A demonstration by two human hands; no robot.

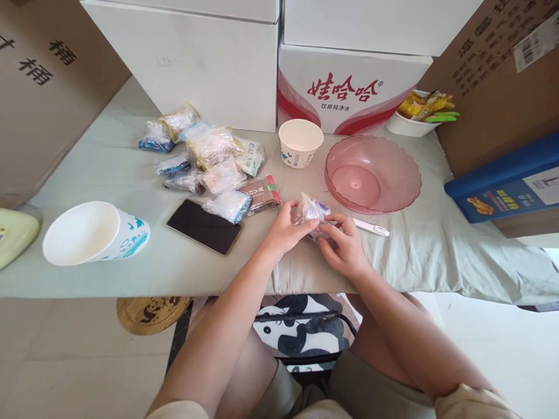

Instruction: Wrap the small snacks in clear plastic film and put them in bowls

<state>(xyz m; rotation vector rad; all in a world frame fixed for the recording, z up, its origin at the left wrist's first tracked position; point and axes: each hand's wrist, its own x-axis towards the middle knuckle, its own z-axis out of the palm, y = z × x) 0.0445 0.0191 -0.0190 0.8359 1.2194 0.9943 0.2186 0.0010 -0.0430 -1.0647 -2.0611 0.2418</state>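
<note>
A small packet point(311, 208) in crinkled clear plastic wrap, with a bit of blue on it, is between my two hands at the table's front. My left hand point(286, 228) grips its left side, thumb across the front. From the right, my right hand point(346, 243) has its fingers curled against the wrap. Just beyond my right fingers lies a white tool point(371, 226) with a slim handle, partly hidden. A brown packet with a red end point(262, 196) rests left of my hands, beside a heap of plastic-wrapped packets point(216, 148).
A dark phone point(203, 226) lies at left, near a large paper tub point(98, 235) tipped on its side. Behind my hands stand a paper bowl point(301, 142) and a pink ribbed bowl point(373, 174). White cartons point(218, 75) line the back; a bowl of yellow packets point(410, 123) stands right.
</note>
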